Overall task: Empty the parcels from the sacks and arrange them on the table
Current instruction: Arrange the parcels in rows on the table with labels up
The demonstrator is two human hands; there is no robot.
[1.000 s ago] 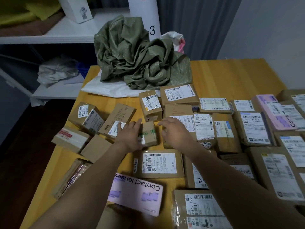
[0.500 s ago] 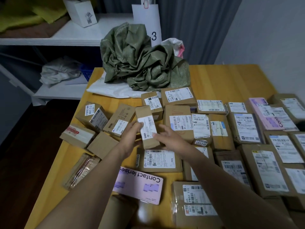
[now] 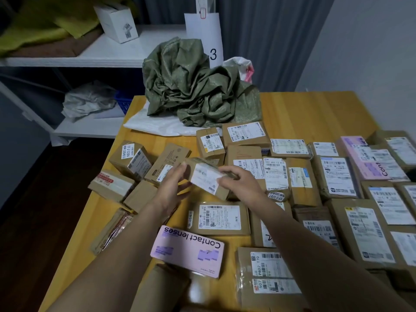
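Holding one small labelled parcel (image 3: 206, 176) w/ both hands, we have it tilted just above mid rows on the table (image 3: 310, 109): left hand (image 3: 172, 185) grips its left end, right hand (image 3: 242, 183) its right end. Risk, in our view: a slip drops it, knocking left-edge boxes (image 3: 112, 184) off.

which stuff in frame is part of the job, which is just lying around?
Job: small brown cardboard parcel with white label, held by left hand and right hand; crumpled green woven sack; labelled brown parcels laid out on yellow wooden table; pink "Contact lenses" box.
Lying about: white carton on white shelf; white sheet marked 3; crumpled grey bag.
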